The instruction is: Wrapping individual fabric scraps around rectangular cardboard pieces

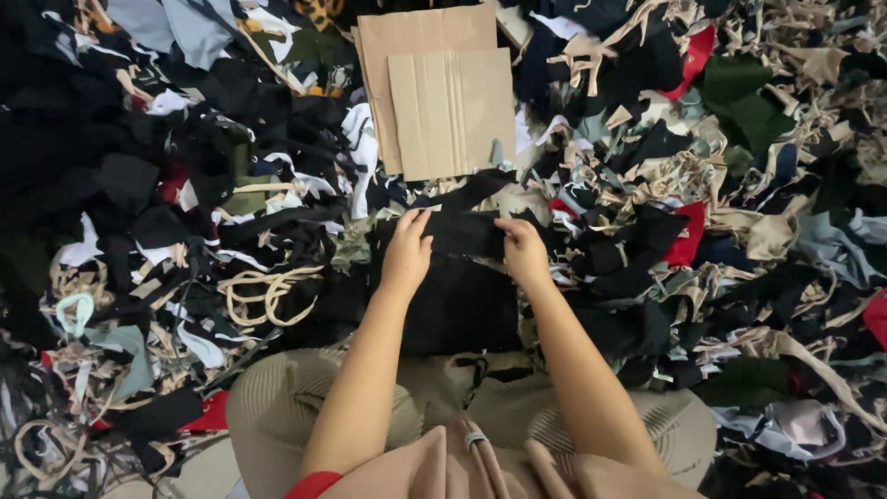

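At far left, a heap of mixed fabric scraps is covering the floor, with loops of beige cord lying just left of the person's arms. The left hand is gripping the left edge of a black cloth piece, fingers clamped together on it. The cloth is lying flat in front of the person's knees, on top of the scraps, between the 2 hands. Beyond it, 2 overlapping cardboard sheets are resting on the pile. The right hand is pinching the cloth's upper right edge, fingers closed on the fabric. Further right, more scraps are spreading out, including a red piece.
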